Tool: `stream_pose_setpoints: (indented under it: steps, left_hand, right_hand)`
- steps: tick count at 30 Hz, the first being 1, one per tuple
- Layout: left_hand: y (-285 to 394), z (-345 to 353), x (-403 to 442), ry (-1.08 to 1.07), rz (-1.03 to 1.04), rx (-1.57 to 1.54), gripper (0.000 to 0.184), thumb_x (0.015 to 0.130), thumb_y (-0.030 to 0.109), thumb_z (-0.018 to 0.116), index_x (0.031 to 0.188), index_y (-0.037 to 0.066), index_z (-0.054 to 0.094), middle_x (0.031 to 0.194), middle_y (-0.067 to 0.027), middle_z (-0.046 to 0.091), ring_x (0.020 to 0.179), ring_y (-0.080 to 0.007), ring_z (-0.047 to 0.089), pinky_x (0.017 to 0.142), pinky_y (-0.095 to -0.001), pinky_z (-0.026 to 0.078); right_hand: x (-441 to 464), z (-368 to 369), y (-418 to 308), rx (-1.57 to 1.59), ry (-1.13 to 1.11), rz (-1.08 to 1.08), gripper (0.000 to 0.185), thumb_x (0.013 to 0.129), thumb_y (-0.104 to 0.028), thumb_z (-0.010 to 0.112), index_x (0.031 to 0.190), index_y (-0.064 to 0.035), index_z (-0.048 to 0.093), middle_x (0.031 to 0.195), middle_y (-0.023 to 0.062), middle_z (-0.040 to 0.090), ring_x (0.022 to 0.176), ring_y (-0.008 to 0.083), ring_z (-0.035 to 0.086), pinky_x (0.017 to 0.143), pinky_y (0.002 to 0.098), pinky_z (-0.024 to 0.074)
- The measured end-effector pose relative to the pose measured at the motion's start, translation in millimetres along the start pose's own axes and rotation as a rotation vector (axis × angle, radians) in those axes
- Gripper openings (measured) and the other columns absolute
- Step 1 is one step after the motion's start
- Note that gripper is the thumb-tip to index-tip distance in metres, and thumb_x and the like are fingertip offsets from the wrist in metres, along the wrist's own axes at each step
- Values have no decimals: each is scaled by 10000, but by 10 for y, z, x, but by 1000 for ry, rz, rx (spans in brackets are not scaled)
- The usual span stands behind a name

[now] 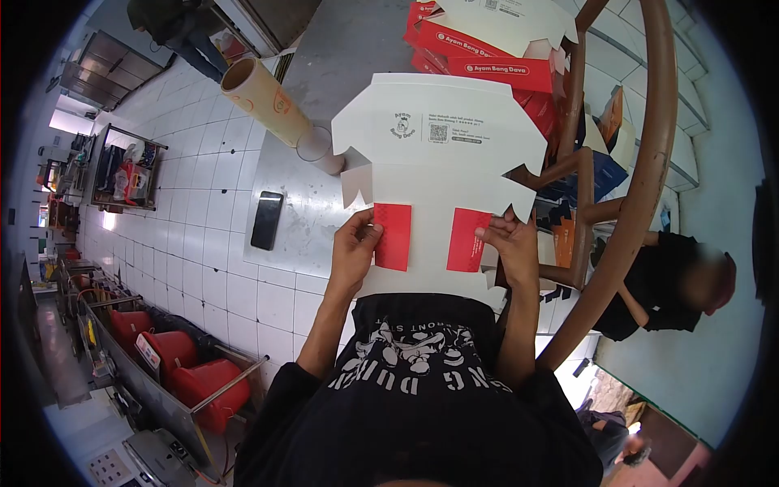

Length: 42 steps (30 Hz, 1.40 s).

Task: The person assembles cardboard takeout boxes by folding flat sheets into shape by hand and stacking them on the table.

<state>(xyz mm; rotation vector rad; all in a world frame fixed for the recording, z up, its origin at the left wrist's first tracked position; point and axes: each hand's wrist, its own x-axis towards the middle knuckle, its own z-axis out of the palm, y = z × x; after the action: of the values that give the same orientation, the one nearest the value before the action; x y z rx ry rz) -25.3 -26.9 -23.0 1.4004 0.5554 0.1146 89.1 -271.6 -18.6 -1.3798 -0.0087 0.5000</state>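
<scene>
An unfolded cardboard food box (442,174) lies in front of me, its white inner face up with printed text and a code on the far panel. Two side flaps are turned inward and show their red outer side. Between thumb and fingers, my left hand (355,247) pinches the left red flap (393,237). On the other side my right hand (513,247) grips the right red flap (466,241) the same way. Some fingers of both hands are hidden behind the card.
Red folded boxes (503,75) are stacked at the far right beside a brown metal frame (649,138). A tall cardboard tube (272,101), a clear cup (320,152) and a black phone (267,220) stand or lie left on the metal table (304,235). Other people are nearby.
</scene>
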Motion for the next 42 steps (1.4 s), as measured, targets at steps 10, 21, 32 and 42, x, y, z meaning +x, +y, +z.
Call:
stream_pose_setpoints:
  steps: [10,21,32,42]
  left_hand:
    - [558,58,-126,-70,-294,-491,488,894,332,501,1238,-10,446,1129,-124,564,1018,-222,572,876,-351,470]
    - [666,-57,-38,189,46,-718,406,855,187,502,1207,-12,461,1119,-115,558,1037,-215,556,911,-334,439]
    - [748,207,-217,357,327,-232,367,875,133,503,1222,38,430,1137,-85,520,1059,-175,528,925,-326,427]
    - [723,255,-238,406,512,58,246,914,140,505,1075,-44,529,1018,-126,577,944,-201,545,880,-318,419]
  right_hand:
    - [4,17,-484,27,-258,-52,286,808,17,651,999,-6,439,1003,166,631,976,184,601,877,290,464]
    - [-108,223,-102,389,-5,156,528,930,-185,538,1376,-41,294,1213,156,515,1051,253,568,884,402,475]
    - [-212,728,-353,-164,87,-169,487,880,-41,552,1320,59,369,863,173,656,675,131,625,611,266,563]
    - [-261,912,-629,-319,-18,-189,528,867,-71,587,1333,46,369,903,215,667,687,185,669,600,270,528]
